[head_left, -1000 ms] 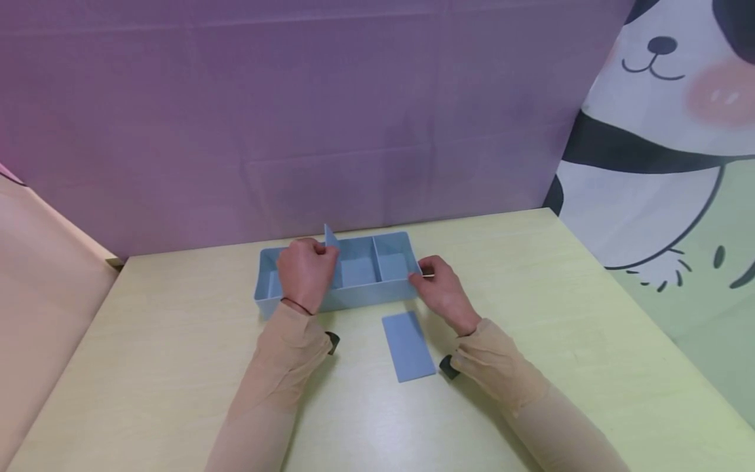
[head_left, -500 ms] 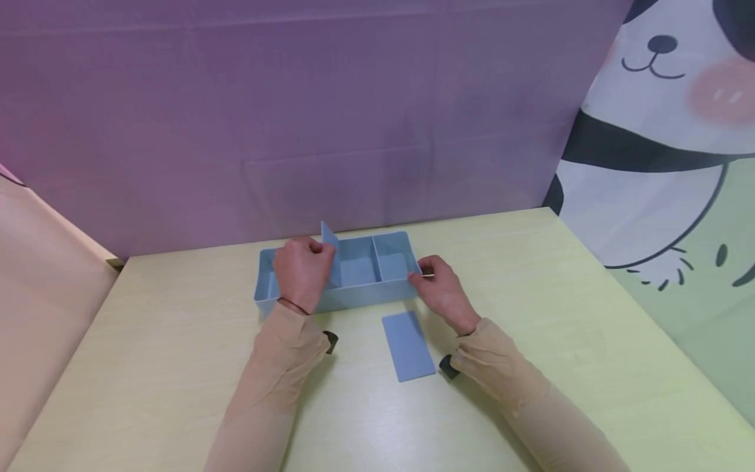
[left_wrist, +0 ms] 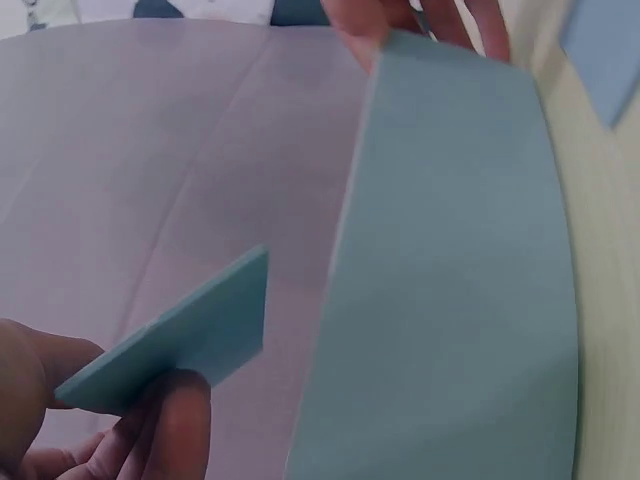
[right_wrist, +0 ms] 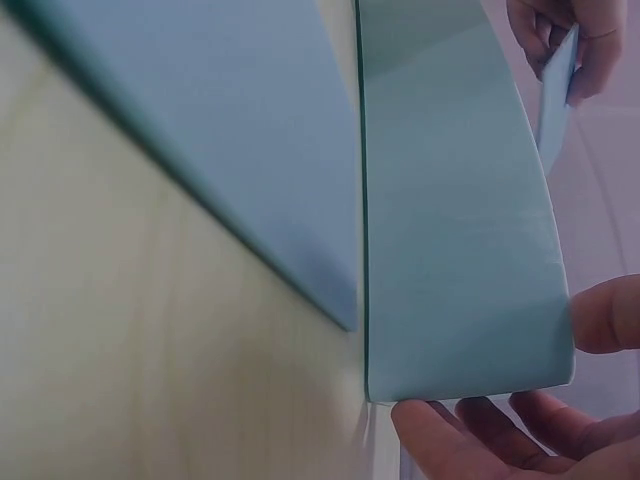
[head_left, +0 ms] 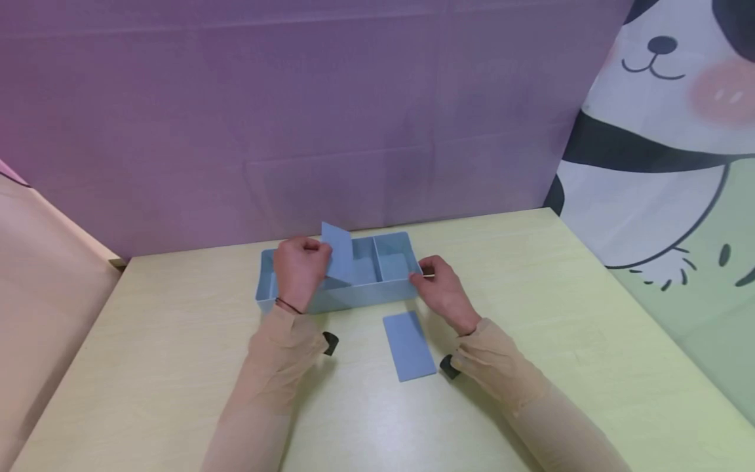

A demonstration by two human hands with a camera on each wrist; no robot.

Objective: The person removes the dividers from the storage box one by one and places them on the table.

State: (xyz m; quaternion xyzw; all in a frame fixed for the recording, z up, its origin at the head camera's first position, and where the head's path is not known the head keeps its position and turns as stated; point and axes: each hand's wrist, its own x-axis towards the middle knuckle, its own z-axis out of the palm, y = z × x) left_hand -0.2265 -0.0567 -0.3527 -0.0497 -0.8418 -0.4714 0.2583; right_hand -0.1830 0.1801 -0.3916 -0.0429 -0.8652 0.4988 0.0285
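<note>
A long blue box [head_left: 360, 296] with compartments stands near the table's back edge. Over its middle, my left hand [head_left: 299, 270] pinches a thin blue divider panel [head_left: 339, 254] between thumb and fingers; in the left wrist view the panel [left_wrist: 200, 340] is tilted and above the box's rim. My right hand [head_left: 444, 294] grips the box's right end, thumb at the rim and fingers against the end wall, as the right wrist view shows on the box wall [right_wrist: 460, 250]. A fixed-looking partition [head_left: 377, 259] stands in the right part. The left compartments are partly hidden by my left hand.
A second flat blue panel [head_left: 409, 346] lies on the pale wooden table [head_left: 177, 367] in front of the box, between my forearms. A purple cloth [head_left: 330, 131] hangs right behind the table. A panda-printed sheet [head_left: 666, 196] is at the right.
The divider panel, upright and edge-on in the box before, has been lifted slightly and turned so its face shows more. My right hand stays at the box's end.
</note>
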